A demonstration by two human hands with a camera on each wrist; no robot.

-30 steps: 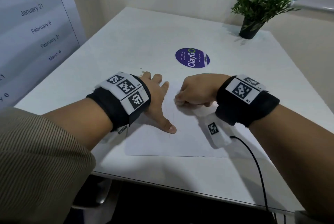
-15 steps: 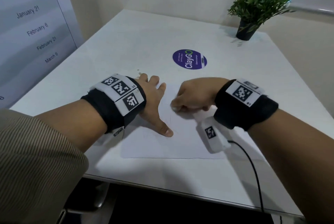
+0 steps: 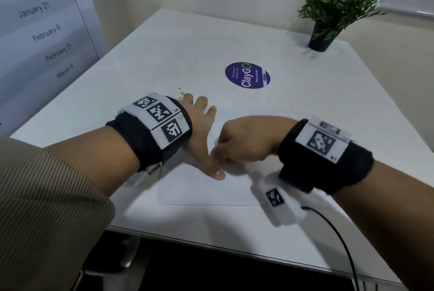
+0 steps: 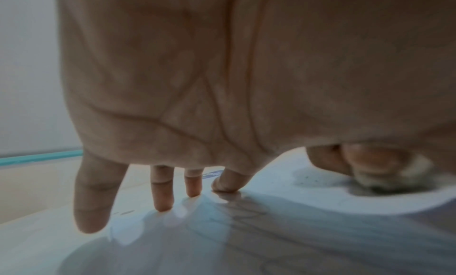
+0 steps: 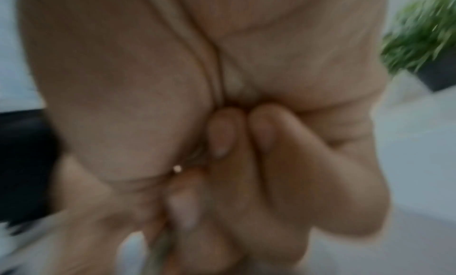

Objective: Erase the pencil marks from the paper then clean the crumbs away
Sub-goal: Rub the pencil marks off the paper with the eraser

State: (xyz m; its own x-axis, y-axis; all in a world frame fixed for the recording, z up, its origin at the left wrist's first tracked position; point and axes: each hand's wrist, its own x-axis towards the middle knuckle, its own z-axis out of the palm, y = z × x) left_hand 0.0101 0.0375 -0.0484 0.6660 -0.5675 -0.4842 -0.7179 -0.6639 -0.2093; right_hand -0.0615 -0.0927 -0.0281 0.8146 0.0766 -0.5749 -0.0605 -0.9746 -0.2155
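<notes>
A white sheet of paper [image 3: 204, 191] lies on the white table [image 3: 178, 39] near its front edge. My left hand [image 3: 199, 126] presses flat on the sheet's left part, fingers spread and thumb stretched toward me. My right hand [image 3: 237, 147] is curled into a fist just right of that thumb, blurred with motion. In the left wrist view its fingertips pinch a whitish eraser [image 4: 394, 175] pressed down on the paper [image 4: 308, 220], with dark crumbs [image 4: 308, 178] scattered beside it. The right wrist view shows only the curled fingers [image 5: 222, 135].
A round purple ClayGo sticker [image 3: 247, 75] lies on the table beyond the hands. A potted green plant [image 3: 333, 8] stands at the far right corner. A few small bits [image 3: 180, 93] lie by my left fingertips. A black cable [image 3: 338, 236] runs off the front edge.
My right hand has slid left across the paper, closer to my left thumb, and is now blurred. My left hand stays pressed flat on the sheet.
</notes>
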